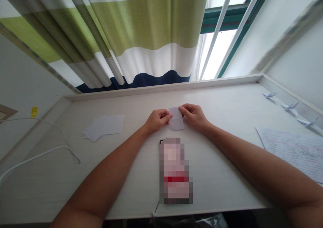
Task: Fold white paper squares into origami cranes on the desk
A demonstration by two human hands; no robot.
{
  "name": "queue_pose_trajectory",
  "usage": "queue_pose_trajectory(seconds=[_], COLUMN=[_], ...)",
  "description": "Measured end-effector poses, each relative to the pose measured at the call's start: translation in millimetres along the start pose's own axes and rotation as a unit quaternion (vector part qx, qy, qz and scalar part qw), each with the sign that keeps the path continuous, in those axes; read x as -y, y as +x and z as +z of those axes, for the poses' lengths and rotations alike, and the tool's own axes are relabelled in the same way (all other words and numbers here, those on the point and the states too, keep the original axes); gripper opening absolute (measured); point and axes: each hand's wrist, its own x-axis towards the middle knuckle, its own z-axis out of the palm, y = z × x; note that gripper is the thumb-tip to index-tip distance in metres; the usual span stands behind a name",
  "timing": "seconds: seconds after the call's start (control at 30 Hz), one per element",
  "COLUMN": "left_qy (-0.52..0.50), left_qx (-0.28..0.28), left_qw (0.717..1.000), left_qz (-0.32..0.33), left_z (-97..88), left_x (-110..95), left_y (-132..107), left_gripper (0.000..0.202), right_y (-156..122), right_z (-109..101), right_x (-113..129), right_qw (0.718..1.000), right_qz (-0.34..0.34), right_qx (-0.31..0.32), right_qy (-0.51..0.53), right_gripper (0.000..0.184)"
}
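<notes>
Pinching a small white paper [176,120] from both sides at the middle of the desk [227,97], just beyond a phone [175,171]. Held at its left edge by the left hand [157,119] and at its upper right corner by the right hand [193,116], each grip pressed tight onto the sheet, thumb over fingers. Creased once across, by the look of it, otherwise flat: judged an early fold. Seemingly finished already: three paper cranes [291,106] along the far right rim. Left to go, probably: a loose stack of blank sheets [104,127], well apart to the left, untouched.
</notes>
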Motion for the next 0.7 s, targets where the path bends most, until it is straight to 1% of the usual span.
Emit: queue_pose_trajectory(seconds=[0.2,0.3,0.37,0.57,0.63,0.7], left_qy=[0.006,0.005,-0.002,-0.027,-0.034,-0.039], left_qx=[0.011,0.003,-0.013,-0.075,-0.085,-0.085], left_qw=[1.0,1.0,1.0,0.997,0.996,0.996], left_qz=[-0.001,0.003,0.005,0.008,0.009,0.008], left_z=[1.7,2.2,2.3,2.3,2.6,2.9], left_x=[1.8,3.0,3.4,2.6,2.3,1.9], left_y=[0.3,1.2,1.7,2.0,2.2,2.3], left_gripper=[0.036,0.035,0.035,0.035,0.035,0.035], right_y=[0.3,0.3,0.2,-1.0,-1.5,-2.0], right_z=[1.0,2.4,3.1,2.8,2.6,2.7], right_x=[-1.2,-1.9,-1.3,-1.8,-3.4,-4.3], right_qw=[1.0,1.0,1.0,0.998,0.998,0.998], right_qz=[-0.008,-0.011,-0.004,0.016,0.017,0.017], right_qx=[-0.013,-0.029,-0.03,0.036,0.047,0.046], right_qy=[0.001,-0.006,-0.006,-0.04,-0.047,-0.048], right_gripper=[0.054,0.054,0.054,0.055,0.055,0.054])
